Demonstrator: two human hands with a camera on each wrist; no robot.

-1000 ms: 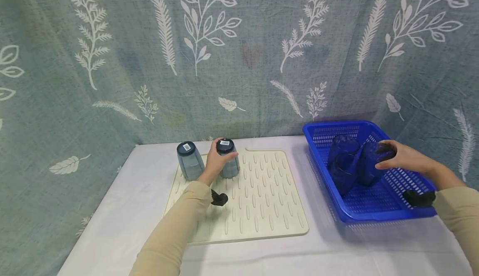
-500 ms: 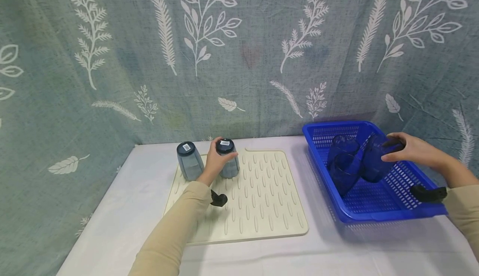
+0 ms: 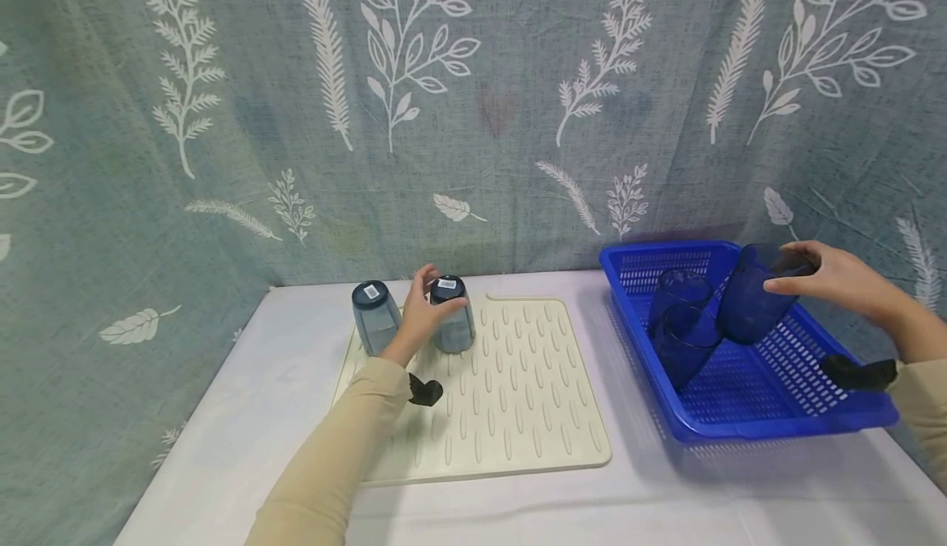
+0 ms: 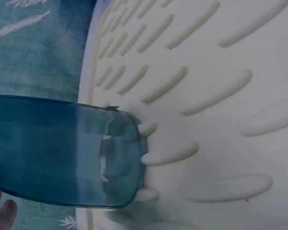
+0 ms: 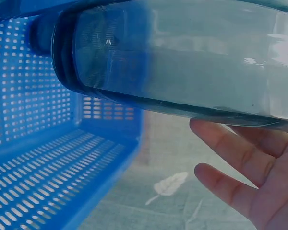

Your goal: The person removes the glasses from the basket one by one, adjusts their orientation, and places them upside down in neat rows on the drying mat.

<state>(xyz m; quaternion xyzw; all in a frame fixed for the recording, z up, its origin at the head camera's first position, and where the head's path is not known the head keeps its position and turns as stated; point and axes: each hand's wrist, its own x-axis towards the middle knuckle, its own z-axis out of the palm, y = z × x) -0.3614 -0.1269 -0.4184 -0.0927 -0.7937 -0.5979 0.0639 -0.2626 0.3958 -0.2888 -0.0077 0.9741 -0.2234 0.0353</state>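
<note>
My right hand [image 3: 847,283] grips a blue-tinted drinking glass [image 3: 753,299] near its base; the glass tilts, mouth end down, partly above the blue basket [image 3: 684,427]. In the right wrist view this glass [image 5: 197,62] lies across the top, with fingers [image 5: 235,148] beneath it. Two more glasses, a rear one [image 3: 676,291] and a front one [image 3: 684,353], stand in the basket. My left hand [image 3: 422,316] has its thumb and fingers spread beside an upturned glass [image 3: 454,332] on the cream drying mat [image 3: 518,414]. Another upturned glass [image 3: 377,324] stands left of it.
A white-covered table [image 3: 222,431] bears the mat and basket. Behind it hangs a grey-green leaf-patterned cloth [image 3: 503,159]. Each wrist wears a black mount, the left mount [image 3: 425,390] low over the mat and the right mount [image 3: 858,372] over the basket's rim.
My right hand has lifted its glass up and to the right, away from the other two in the basket. My left hand has loosened and shifted slightly left from the upturned glass.
</note>
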